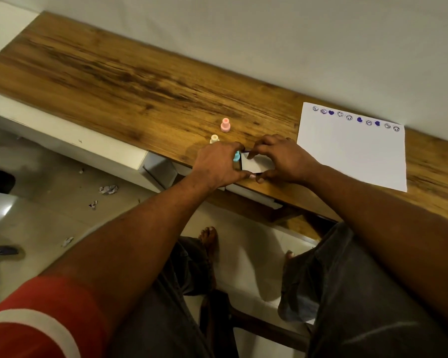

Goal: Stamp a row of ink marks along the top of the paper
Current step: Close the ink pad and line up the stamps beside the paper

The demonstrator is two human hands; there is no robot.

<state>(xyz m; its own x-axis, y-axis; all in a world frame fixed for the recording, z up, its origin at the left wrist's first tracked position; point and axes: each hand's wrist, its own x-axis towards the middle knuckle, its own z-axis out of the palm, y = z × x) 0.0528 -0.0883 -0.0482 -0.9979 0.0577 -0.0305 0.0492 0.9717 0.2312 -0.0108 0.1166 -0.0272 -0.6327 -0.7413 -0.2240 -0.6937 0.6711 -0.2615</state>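
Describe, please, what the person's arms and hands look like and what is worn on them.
Both forearms are bare. The left arm has a short red sleeve with a white band near its edge. No sleeve shows on the right arm. The left hand and right hand show no gloves, rings or watch.

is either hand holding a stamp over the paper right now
No. Both the left hand and right hand are at a small white case left of the paper.

We see a long wooden desk (130, 81) against a white wall (269, 29). Down on the pale floor (52, 210) lie a few crumpled paper scraps (108, 189). A dark sandal (5, 251) sits near the left edge.
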